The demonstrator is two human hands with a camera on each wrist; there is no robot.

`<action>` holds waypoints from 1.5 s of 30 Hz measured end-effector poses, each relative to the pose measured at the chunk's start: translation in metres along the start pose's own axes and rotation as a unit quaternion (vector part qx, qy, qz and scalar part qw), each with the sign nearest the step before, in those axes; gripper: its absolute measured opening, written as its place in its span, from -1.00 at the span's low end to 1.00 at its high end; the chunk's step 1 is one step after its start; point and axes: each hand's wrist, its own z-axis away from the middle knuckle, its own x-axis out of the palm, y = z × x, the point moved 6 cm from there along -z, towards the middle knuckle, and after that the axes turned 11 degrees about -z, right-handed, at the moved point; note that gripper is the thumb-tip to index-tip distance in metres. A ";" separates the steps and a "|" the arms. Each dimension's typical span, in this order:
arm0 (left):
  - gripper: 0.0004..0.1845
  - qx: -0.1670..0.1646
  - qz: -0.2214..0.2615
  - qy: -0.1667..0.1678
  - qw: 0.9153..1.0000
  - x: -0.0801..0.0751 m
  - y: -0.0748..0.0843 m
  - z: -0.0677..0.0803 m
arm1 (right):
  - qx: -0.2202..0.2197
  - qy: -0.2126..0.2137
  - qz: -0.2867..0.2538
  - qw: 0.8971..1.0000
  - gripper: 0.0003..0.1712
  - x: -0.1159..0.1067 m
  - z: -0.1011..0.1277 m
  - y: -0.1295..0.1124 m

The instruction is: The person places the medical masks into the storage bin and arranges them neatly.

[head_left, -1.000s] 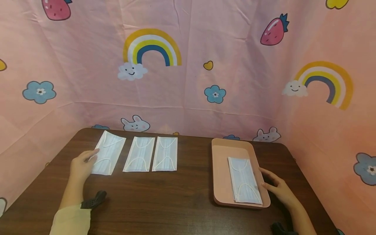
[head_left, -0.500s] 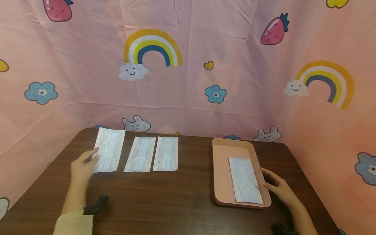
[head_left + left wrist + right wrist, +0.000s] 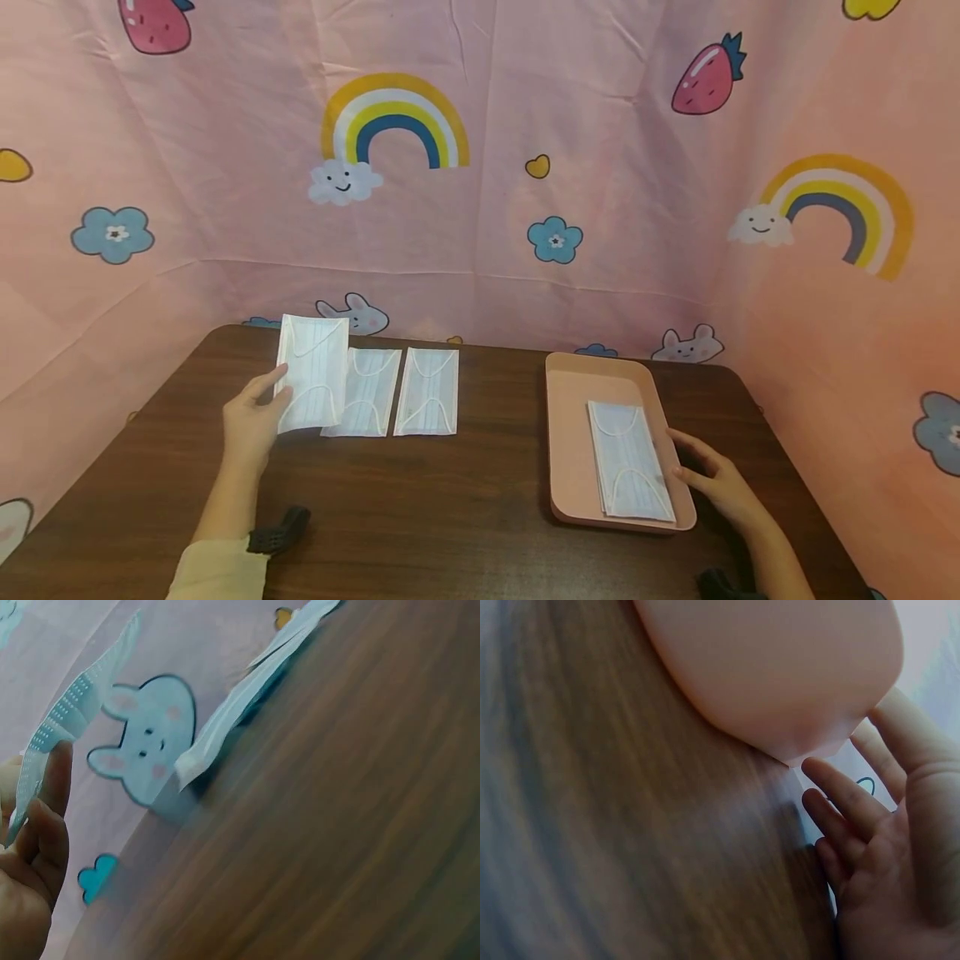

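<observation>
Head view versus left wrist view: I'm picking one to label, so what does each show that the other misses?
Only the head view shows the pink tray, the masks in it and the right hand beside it. Only the left wrist view shows the held mask edge-on, raised off the table. Both show the left hand holding that mask.

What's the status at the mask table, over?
Left hand pinches lifted mask, raised over two flat masks. Right hand open, fingers against pink tray holding one mask. Nothing in the way.
</observation>
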 end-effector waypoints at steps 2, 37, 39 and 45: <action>-0.57 0.006 0.000 -0.010 1.000 0.007 0.005 0.003 | 0.001 0.000 -0.001 1.000 -0.39 0.000 0.001 0.001; -0.59 0.040 0.160 -0.127 0.978 0.114 0.077 0.066 | 0.007 -0.003 0.022 1.000 -0.38 0.001 -0.001 0.001; -0.60 0.044 0.167 -0.130 0.976 0.119 0.080 0.069 | 0.004 -0.003 0.025 1.000 -0.39 0.000 -0.001 0.001; -0.60 0.057 0.187 -0.129 0.972 0.136 0.095 0.079 | -0.001 -0.002 0.022 1.000 -0.39 -0.001 -0.001 0.000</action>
